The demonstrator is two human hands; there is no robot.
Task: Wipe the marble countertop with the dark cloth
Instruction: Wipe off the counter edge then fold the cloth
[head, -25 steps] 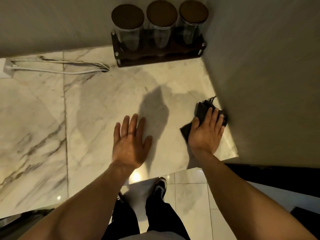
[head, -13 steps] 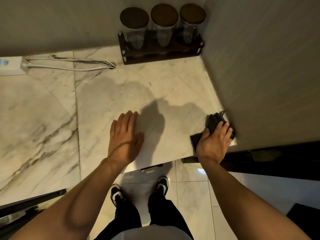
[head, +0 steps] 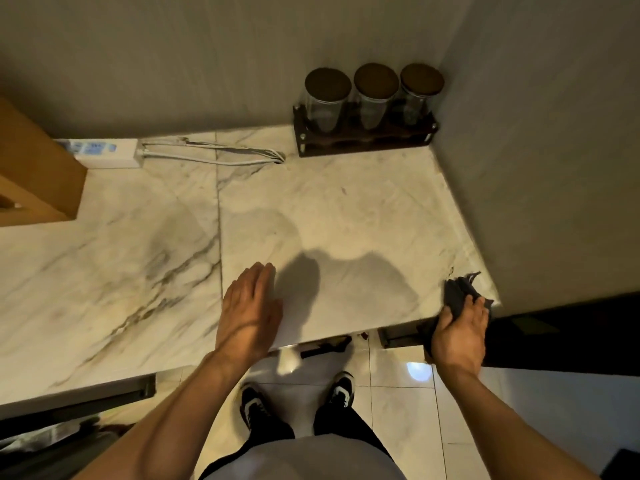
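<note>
The fingers of the right hand (head: 459, 332) are curled around the dark cloth (head: 458, 295), bunching it rather than pressing it flat. The cloth now sits at the front right corner of the marble countertop (head: 346, 220), right against the side wall (head: 536, 168), with part of it hanging over the front edge under the palm. A second ago the same hand lay flatter on the cloth, further in on the marble beside the wall; since then it has drawn back toward the body until the stroke has run off the edge. That likely ends this pass along the wall, so the next stroke would have to start again further in or to the left.

The left hand (head: 249, 306) rests on the marble near the front edge, fingers straight and close together, holding nothing. Earlier those fingers were spread; they have closed up and the hand has turned slightly on its side.

Further out, the view has pulled back: a white power strip (head: 107, 152) with its cables and a wooden box (head: 38, 174) at the far left now show. The rack of three jars (head: 367, 112) stands in the back corner, well apart from the cloth.
</note>
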